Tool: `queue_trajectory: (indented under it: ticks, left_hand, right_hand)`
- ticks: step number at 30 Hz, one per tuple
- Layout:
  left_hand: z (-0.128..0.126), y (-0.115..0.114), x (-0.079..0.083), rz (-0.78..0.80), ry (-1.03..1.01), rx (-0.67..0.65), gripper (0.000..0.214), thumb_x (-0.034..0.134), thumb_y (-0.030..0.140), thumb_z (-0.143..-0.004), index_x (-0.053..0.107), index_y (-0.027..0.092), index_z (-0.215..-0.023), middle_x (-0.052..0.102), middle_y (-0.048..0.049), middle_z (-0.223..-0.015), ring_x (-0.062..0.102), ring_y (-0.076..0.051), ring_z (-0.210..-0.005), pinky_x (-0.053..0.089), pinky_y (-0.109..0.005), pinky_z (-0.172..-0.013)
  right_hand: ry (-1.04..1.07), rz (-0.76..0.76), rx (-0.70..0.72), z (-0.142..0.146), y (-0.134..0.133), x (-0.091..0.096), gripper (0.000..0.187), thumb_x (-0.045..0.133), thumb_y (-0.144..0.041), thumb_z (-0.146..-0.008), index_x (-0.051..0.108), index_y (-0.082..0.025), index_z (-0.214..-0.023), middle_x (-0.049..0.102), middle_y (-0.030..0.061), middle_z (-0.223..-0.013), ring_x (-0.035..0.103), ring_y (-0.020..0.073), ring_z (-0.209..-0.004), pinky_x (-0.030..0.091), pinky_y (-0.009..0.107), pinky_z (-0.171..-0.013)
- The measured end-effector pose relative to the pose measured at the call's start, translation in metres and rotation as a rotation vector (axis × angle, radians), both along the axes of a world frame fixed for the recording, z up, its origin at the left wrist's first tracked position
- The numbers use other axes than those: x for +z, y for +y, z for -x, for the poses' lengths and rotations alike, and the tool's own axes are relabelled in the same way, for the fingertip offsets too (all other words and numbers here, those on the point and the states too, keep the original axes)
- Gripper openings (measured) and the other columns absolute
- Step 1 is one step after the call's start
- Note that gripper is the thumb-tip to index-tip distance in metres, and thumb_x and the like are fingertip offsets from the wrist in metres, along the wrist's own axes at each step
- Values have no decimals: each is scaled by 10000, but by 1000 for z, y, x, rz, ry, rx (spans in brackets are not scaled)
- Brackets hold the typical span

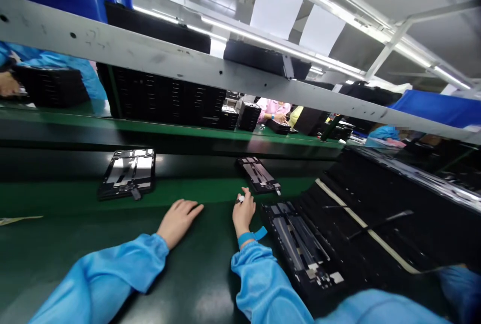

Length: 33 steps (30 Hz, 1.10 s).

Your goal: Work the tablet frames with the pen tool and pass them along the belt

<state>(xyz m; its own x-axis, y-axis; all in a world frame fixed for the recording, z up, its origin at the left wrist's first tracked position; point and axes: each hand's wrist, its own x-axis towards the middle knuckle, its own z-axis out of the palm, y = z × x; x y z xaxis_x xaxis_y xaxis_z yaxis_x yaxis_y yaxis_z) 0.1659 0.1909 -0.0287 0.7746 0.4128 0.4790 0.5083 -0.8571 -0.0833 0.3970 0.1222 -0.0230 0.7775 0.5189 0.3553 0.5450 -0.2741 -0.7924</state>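
Observation:
My left hand [177,220] lies flat on the green bench, fingers stretched forward and holding nothing. My right hand [243,211], with a blue wrist strap, is closed in a pinch on a small white piece [241,198]. Just beyond it lies a black tablet frame [258,174] on the belt. Another black frame [129,172] lies further left on the belt. Right of my right hand sits a black tray holding a frame assembly [300,246].
A grey shelf rail [188,66] crosses overhead with black trays and blue bins above. Stacks of black trays [165,98] stand across the belt. Other people in pink and blue sleeves work at the far side. More black trays [394,214] fill the right.

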Motion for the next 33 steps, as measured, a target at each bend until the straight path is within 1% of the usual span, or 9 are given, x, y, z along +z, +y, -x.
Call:
queue_trajectory:
  ticks: [3,6,9,12,15,17,19,23,33]
  left_hand:
    - [-38,-15,-4,42,6,-41,503,462,6,-916,626,234,-1333,694,-75,-1239,635,-221,-1126,459,-408,-1052]
    - [-59,-20,-5,81,-5,-54,475,488,23,-932,620,229,-1339,693,-81,-1218,637,-228,-1105,462,-419,-1045]
    - [-68,-19,-4,111,-28,-45,425,519,60,-949,620,220,-1330,693,-84,-1190,642,-233,-1076,476,-412,-1019]
    - [-75,-14,-4,132,-64,-15,398,501,93,-971,613,223,-1329,694,-82,-1167,649,-231,-1047,494,-404,-988]
    - [-87,-5,-5,147,-103,27,429,477,105,-967,581,224,-1366,681,-96,-1195,645,-249,-1076,503,-424,-977]
    - [-96,1,-6,154,-120,49,451,478,110,-958,558,216,-1389,668,-110,-1231,635,-266,-1113,496,-445,-994]
    - [-104,5,-6,158,-128,62,460,488,113,-954,546,211,-1400,659,-116,-1255,626,-274,-1143,481,-457,-1023]
    - [-115,10,-6,156,-123,91,470,525,114,-948,537,206,-1409,653,-114,-1278,621,-276,-1173,461,-461,-1064]
    - [-131,31,-14,164,-150,173,487,601,220,-981,493,151,-1451,619,-158,-1343,593,-307,-1237,441,-542,-1089]
  right_hand:
    - [-24,32,-113,-9,17,1,389,391,-193,-952,621,-152,-1263,641,226,-1342,517,414,-1288,290,603,-1074]
    - [-33,47,-179,-21,30,0,406,368,-194,-955,619,-131,-1268,640,255,-1331,537,436,-1251,288,609,-1057]
    - [-42,43,-188,-31,39,-2,413,374,-200,-949,612,-116,-1276,675,261,-1255,620,415,-1135,369,538,-990]
    - [-60,19,-136,-36,45,-6,388,404,-258,-960,619,-170,-1270,717,184,-1196,697,350,-957,458,414,-829]
    - [-69,-12,-126,-39,48,-8,368,405,-314,-979,630,-195,-1245,753,136,-1100,715,322,-861,473,361,-721]
    - [-75,-37,-166,-42,50,-8,374,396,-303,-982,626,-174,-1247,756,153,-1073,710,333,-925,481,369,-755]
    - [-85,-61,-230,-47,52,-5,389,400,-270,-970,612,-145,-1272,726,201,-1164,668,361,-1085,470,404,-853]
    - [-69,-77,-373,-60,61,-3,456,404,-205,-931,563,-82,-1339,597,303,-1366,484,440,-1330,391,523,-972]
    - [-19,-51,-480,-72,72,-8,440,417,-273,-942,571,-128,-1328,704,279,-1121,572,440,-1142,406,516,-843]
